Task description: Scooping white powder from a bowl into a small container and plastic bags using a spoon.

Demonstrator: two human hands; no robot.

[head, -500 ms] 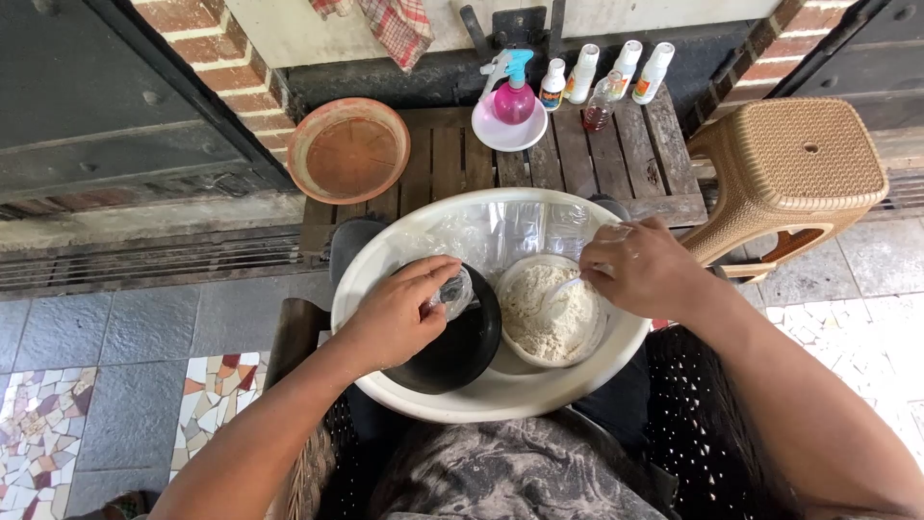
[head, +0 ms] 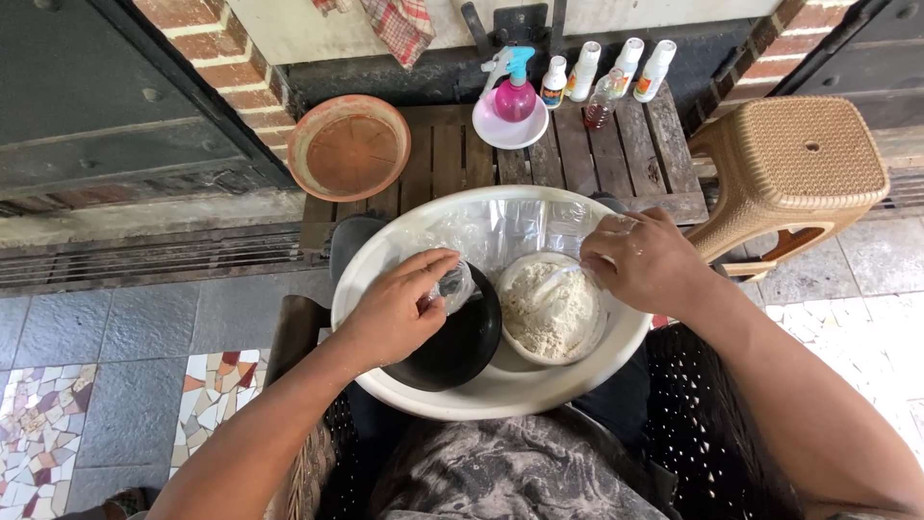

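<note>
Left hand (head: 399,313) pinches clear plastic (head: 452,284) over the black bowl (head: 462,337); right hand (head: 640,260) grips a bag (head: 510,231) above the powder bowl (head: 551,308), centre frame. Best handled steadily.

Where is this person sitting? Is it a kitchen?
Probably not a kitchen; it looks like a porch or yard by a house. There is a brick wall, a stone floor with a drain grate, and a low wooden bench with a spray bottle.

Glossy white plastic basin (head: 500,395), crinkly clear plastic bag (head: 500,231), matt black bowl (head: 462,337), rough wooden table (head: 635,154)
</note>
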